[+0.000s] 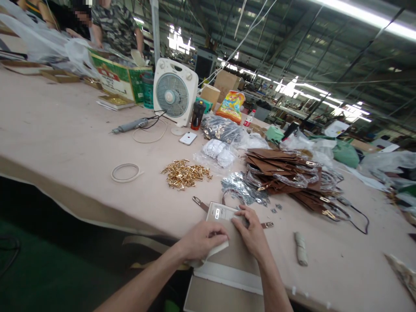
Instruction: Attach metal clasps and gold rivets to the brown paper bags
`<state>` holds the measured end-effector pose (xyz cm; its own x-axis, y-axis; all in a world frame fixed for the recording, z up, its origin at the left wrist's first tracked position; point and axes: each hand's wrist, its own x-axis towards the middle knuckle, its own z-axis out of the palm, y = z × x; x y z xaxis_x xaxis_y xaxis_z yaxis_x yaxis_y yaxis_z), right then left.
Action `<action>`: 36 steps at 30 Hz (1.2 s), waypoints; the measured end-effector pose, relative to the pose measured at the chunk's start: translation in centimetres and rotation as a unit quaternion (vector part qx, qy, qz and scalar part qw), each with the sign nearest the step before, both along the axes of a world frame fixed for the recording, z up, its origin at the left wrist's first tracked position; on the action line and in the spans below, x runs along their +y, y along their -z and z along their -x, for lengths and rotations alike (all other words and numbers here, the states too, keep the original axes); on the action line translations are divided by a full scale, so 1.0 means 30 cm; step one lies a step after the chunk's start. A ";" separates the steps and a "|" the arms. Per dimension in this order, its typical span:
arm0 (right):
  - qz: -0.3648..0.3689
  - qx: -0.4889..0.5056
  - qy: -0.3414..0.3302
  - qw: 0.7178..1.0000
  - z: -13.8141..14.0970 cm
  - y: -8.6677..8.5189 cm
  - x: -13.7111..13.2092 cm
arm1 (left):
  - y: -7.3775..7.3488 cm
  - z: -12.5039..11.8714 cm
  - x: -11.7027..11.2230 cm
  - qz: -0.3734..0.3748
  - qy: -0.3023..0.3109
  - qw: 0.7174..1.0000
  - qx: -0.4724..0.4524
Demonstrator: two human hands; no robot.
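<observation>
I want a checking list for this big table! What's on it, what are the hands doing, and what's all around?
Surface: long pale table, crowded on the far side.
Job's things: white template board under both hands; brown strap with metal ends beneath it.
Clutter: pile of gold fittings, stack of brown leather pieces, white phone, grey cloth roll, white ring.
Hands: left hand and right hand press flat on the board.
Cables: black cable at the leather stack; cord by the grey power tool.
Surroundings: white fan, cardboard boxes, people at the far end.
</observation>
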<state>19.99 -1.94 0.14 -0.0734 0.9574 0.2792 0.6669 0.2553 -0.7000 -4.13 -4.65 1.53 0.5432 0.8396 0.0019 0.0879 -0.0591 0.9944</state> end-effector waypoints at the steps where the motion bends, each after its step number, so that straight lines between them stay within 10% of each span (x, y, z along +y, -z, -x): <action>1: -0.006 -0.007 0.004 1.000 -0.002 0.001 -0.001 | -0.001 0.000 -0.002 0.006 0.000 1.000 -0.012; 22: -0.079 0.024 0.089 0.993 0.011 0.068 0.029 | 0.028 -0.024 -0.008 0.025 -0.021 0.999 -0.022; 29: -0.093 0.084 0.139 0.982 0.027 -0.002 -0.030 | 0.042 -0.027 -0.006 0.058 -0.003 0.998 -0.012; 36: 0.001 0.058 -0.109 0.992 0.050 -0.119 -0.189 | 0.014 -0.023 0.000 0.026 0.033 0.999 0.009</action>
<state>18.49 -7.62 3.72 -0.2455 0.9231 0.2960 0.5110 0.3827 -0.7697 -3.44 -4.64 1.12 0.5963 0.8012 -0.0508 0.1029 -0.0136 0.9946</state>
